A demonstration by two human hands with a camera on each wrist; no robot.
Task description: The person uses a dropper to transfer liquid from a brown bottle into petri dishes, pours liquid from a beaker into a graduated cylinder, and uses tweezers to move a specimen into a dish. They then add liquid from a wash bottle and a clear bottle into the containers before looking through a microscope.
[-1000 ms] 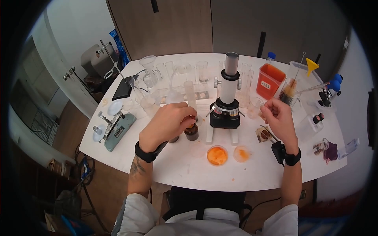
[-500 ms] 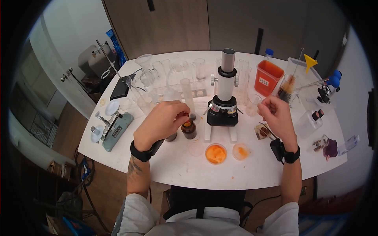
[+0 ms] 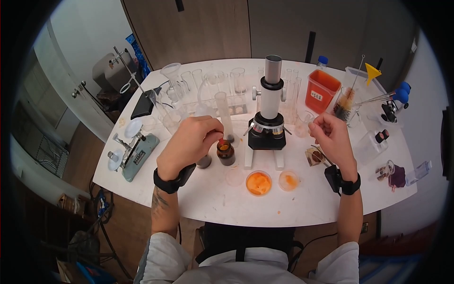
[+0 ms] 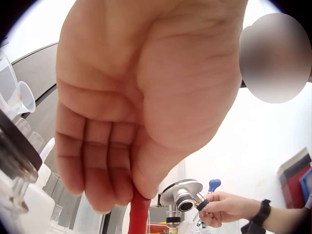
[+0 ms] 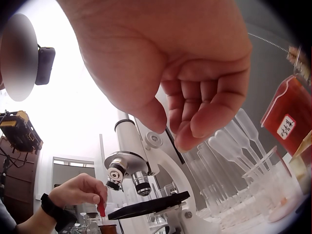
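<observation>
My left hand [image 3: 191, 142] pinches the red rubber bulb of a dropper [image 4: 139, 217] between thumb and fingers. Below its fingertips stands an uncapped brown glass bottle [image 3: 226, 155], the dropper's tip overlapping the mouth in the right wrist view. A second dark bottle [image 3: 204, 162] is partly hidden behind that hand. Raised to the right of the microscope [image 3: 271, 104], my right hand [image 3: 333, 137] has loosely curled fingers and nothing visible in them. Closest to it are a clear beaker [image 5: 265, 180] and several white plastic pipettes [image 5: 239, 141].
Two petri dishes lie in front of the microscope, one full of orange material [image 3: 258, 183] and one with a little [image 3: 289, 181]. A balance [image 3: 142, 158] stands at left, glassware along the back. A red bin [image 3: 323, 91] and bottle brush [image 3: 344, 108] stand at back right.
My left hand has drawn slightly left, off the brown bottle, so the bottle's open mouth and the red bulb show more. The right hand hardly moves; the head view shifts slightly.
</observation>
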